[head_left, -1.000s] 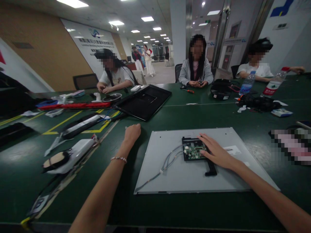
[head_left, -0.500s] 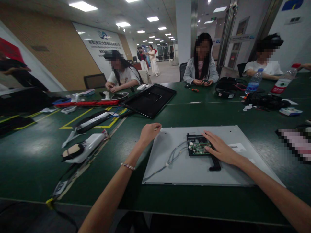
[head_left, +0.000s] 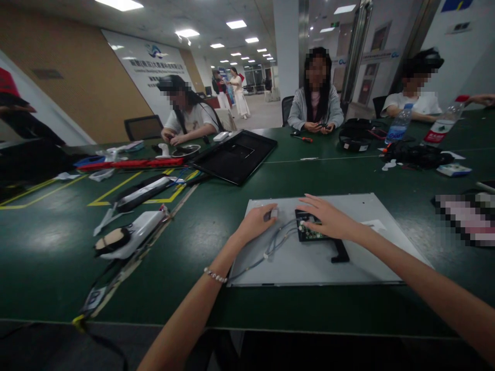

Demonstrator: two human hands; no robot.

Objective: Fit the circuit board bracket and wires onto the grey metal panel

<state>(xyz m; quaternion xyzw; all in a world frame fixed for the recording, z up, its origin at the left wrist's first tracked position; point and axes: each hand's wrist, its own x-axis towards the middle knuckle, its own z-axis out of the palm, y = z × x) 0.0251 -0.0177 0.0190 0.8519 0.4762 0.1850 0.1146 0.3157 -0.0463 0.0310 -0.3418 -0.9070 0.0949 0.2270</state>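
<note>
A flat grey panel [head_left: 294, 269], like the back of a display, lies on the table before me. On it sits a black bracket [head_left: 341, 252] with a green circuit board [head_left: 314, 235], from which grey cables [head_left: 275, 246] run to the panel's lower left. My right hand [head_left: 330, 219] is over the board with fingers stretched out, hiding much of it; whether the fingertips touch it I cannot tell. My left hand [head_left: 256, 222] is over the panel's upper left, left of the bracket. Its fingers are curled together, with something small and pale at the tips.
A black display frame [head_left: 235, 157] lies beyond the panel. To the left are a white pouch-like item [head_left: 139, 234] and a strap [head_left: 93, 299]. Bottles [head_left: 400, 123], a red-handled screwdriver [head_left: 305, 138] and black gear stand farther off. Several people sit across the green table [head_left: 185, 293].
My left hand has moved right, from the panel's upper left corner in over the panel. My right hand has shifted left across the board, covering more of it. The view has tilted slightly.
</note>
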